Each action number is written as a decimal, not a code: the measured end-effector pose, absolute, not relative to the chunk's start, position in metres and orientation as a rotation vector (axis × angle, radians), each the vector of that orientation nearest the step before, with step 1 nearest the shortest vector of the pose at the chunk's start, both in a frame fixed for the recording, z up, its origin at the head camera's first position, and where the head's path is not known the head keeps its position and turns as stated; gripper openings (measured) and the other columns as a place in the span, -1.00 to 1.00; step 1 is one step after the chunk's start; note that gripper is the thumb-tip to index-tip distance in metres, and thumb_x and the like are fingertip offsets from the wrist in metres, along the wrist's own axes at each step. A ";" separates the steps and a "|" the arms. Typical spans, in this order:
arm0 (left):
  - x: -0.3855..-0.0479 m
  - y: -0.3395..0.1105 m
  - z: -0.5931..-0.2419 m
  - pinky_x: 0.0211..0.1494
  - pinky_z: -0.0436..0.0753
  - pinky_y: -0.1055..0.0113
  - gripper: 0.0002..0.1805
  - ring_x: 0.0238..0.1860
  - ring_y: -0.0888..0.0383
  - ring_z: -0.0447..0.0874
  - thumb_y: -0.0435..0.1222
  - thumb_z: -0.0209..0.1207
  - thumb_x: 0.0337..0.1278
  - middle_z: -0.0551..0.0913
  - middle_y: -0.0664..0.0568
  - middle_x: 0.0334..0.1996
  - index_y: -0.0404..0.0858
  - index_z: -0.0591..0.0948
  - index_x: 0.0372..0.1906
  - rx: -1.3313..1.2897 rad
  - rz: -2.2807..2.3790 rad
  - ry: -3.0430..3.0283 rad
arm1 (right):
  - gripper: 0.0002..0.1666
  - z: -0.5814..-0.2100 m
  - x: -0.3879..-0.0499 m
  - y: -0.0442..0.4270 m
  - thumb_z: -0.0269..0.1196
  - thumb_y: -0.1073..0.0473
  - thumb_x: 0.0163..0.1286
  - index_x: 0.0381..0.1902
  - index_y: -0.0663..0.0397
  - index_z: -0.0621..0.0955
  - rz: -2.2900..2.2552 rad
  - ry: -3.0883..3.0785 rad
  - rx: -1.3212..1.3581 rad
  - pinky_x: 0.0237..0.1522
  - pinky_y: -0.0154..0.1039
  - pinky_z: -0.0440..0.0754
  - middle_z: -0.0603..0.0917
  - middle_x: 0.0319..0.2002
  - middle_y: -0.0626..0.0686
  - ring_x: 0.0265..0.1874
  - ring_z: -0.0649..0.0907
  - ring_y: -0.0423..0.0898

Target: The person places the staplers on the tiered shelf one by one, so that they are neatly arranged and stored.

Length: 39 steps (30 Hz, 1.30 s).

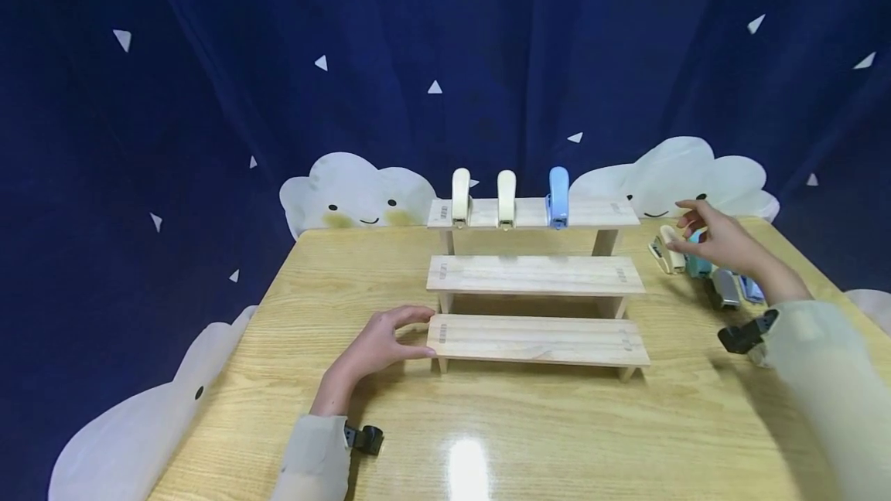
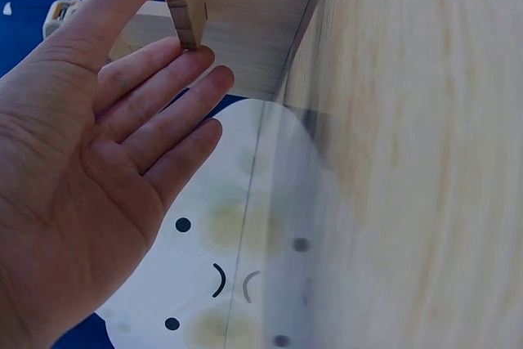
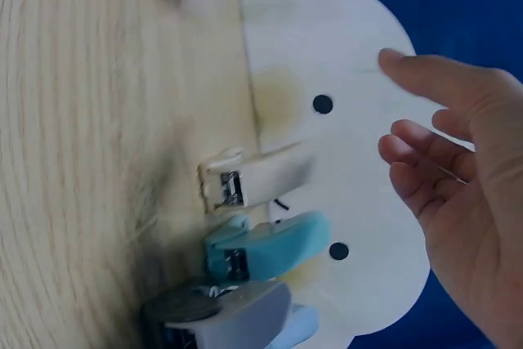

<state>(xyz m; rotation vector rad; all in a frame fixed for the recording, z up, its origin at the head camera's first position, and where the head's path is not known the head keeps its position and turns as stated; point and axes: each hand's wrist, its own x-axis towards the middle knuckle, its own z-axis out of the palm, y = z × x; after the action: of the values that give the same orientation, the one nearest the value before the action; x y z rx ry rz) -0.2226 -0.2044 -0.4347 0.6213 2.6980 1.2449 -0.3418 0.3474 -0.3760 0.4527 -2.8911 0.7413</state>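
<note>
A three-tier wooden rack (image 1: pixel 536 340) stands on the table. My left hand (image 1: pixel 379 340) is at the left end of its lowest board, thumb at the front corner and fingertips at the back one. The left wrist view shows those fingers nearly straight against the board end (image 2: pixel 186 6). On the top board stand two cream staplers (image 1: pixel 461 195) and a blue stapler (image 1: pixel 558 195). My right hand (image 1: pixel 724 238) hovers by a cream stapler (image 3: pixel 265 176) and a teal stapler (image 3: pixel 274 247). In the right wrist view it is apart from them, with nothing between thumb and fingers.
Beside the teal one are a grey stapler (image 1: pixel 725 288) and a light blue stapler (image 1: pixel 751 289). A small whitish thing under the right wrist is mostly hidden. Behind the table (image 1: pixel 543 431) hangs a dark blue curtain (image 1: pixel 390 37) with cloud shapes.
</note>
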 end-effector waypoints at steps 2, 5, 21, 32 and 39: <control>-0.222 -0.204 -0.436 0.44 0.44 -0.03 -0.24 0.28 0.01 0.55 0.01 0.47 -0.12 0.61 0.03 0.22 -0.12 0.53 0.27 0.621 1.239 2.701 | -0.04 -0.381 -0.345 0.351 0.40 0.13 0.24 0.38 0.46 0.15 0.717 -2.934 0.454 -0.34 -0.42 0.53 0.48 -0.01 0.42 -0.09 0.54 0.23; -0.222 -0.205 -0.436 0.43 0.45 -0.02 -0.24 0.28 0.02 0.55 0.02 0.47 -0.12 0.61 0.04 0.22 -0.09 0.53 0.27 0.623 1.232 2.705 | -0.02 -0.387 -0.349 0.356 0.42 0.21 0.18 0.36 0.52 0.14 0.683 -2.970 0.476 -0.29 -0.18 0.62 0.48 -0.04 0.46 -0.14 0.58 0.25; -0.221 -0.205 -0.434 0.43 0.46 0.00 -0.25 0.28 0.04 0.54 0.03 0.46 -0.12 0.60 0.05 0.23 -0.08 0.53 0.27 0.632 1.218 2.714 | 0.06 -0.398 -0.366 0.362 0.47 0.33 0.01 0.31 0.67 0.12 0.470 -3.092 0.587 -0.31 -0.06 0.59 0.51 -0.14 0.50 -0.30 0.58 0.15; -0.221 -0.204 -0.434 0.42 0.47 0.00 -0.24 0.27 0.03 0.56 0.03 0.45 -0.12 0.61 0.03 0.22 -0.10 0.53 0.27 0.640 1.196 2.723 | 0.07 -0.407 -0.371 0.355 0.49 0.36 -0.03 0.28 0.74 0.13 0.392 -3.090 0.629 -0.21 0.07 0.62 0.52 -0.14 0.52 -0.26 0.57 0.19; -0.222 -0.205 -0.434 0.43 0.47 0.01 -0.26 0.27 0.03 0.56 0.00 0.46 -0.11 0.62 0.02 0.21 -0.10 0.53 0.26 0.644 1.196 2.728 | 0.09 -0.412 -0.371 0.352 0.51 0.27 -0.01 0.27 0.72 0.14 0.434 -3.095 0.562 -0.17 0.13 0.63 0.53 -0.15 0.52 -0.23 0.59 0.24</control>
<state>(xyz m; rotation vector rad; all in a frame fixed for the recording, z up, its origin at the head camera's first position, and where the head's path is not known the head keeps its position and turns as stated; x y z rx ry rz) -0.2217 -0.2053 -0.4342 0.6436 2.7285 1.1957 -0.3713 0.3524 -0.4118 0.5618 -3.0949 0.4343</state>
